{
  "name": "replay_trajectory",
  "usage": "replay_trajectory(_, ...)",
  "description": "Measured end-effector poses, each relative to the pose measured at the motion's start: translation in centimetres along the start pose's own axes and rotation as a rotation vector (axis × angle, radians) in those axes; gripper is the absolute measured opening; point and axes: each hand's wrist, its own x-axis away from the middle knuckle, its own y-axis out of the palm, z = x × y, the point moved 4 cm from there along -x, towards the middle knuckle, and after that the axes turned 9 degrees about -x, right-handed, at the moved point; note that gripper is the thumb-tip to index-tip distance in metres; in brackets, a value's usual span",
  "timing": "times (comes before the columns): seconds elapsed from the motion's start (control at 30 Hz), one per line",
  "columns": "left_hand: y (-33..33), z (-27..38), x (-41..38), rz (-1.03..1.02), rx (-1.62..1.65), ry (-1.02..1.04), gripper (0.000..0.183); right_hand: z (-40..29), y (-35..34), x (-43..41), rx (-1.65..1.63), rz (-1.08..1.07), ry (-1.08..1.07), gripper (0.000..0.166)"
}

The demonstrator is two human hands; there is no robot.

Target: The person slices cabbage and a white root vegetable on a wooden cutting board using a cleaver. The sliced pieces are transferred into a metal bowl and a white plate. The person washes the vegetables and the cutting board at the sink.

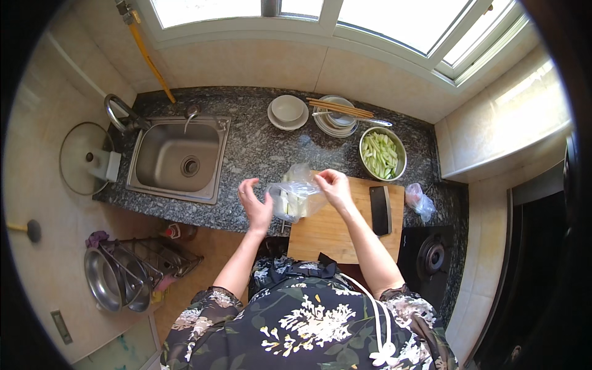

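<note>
A clear plastic bag point(296, 199) with pale pieces of food inside lies over the left edge of a wooden cutting board point(319, 236) and the granite counter. My right hand point(334, 187) pinches the bag's upper right side between thumb and fingers. At the bag's left side, my left hand point(256, 206) has its fingers apart and curved; whether its thumb touches the plastic is unclear. A dark cleaver point(380, 210) rests on the right part of the board. Behind the board stands a metal bowl point(404, 157) of cut green vegetable pieces point(380, 152).
A steel sink point(175, 157) with a faucet point(121, 115) is at left. White bowls point(287, 108) and stacked plates point(335, 132) with wooden chopsticks point(342, 107) and a spoon stand at the back. A small knotted plastic bag point(420, 202) and a gas stove point(431, 254) are at right.
</note>
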Motion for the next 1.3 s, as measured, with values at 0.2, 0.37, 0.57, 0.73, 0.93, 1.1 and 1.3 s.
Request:
replay_trajectory(0.2,5.5,-2.8,5.3,-0.637,-0.078,-0.091,0.029,-2.3,4.2,2.6,0.411,-0.252,-0.066,0.035)
replay_trajectory(0.37,7.8,-4.1,4.9,-0.427,-0.354,0.100,0.044,2.0,4.6,1.9,0.565,0.044,-0.042,0.029)
replay_trajectory(0.57,10.9,-5.4,4.0,-0.705,-0.472,-0.240,0.093,10.8,8.2,1.7,-0.198,-0.044,0.169,0.030)
replay_trajectory(0.73,10.0,-8.5,4.0,-0.901,0.236,-0.560,0.093,5.9,9.3,3.8,-0.510,-0.127,0.359,0.030)
replay_trajectory(0.93,5.7,-6.4,5.3,-1.224,1.088,-0.743,0.094,-2.8,9.3,5.0,0.015,0.200,-0.240,0.020)
replay_trajectory(1.1,2.3,-2.6,5.2,-1.403,0.956,-0.509,0.104,-2.1,5.9,0.9,-0.238,0.337,-0.247,0.024)
replay_trajectory(1.3,0.4,-3.3,3.7,-0.878,1.054,-0.519,0.092,3.2,1.6,0.6,-0.710,0.417,0.117,0.022)
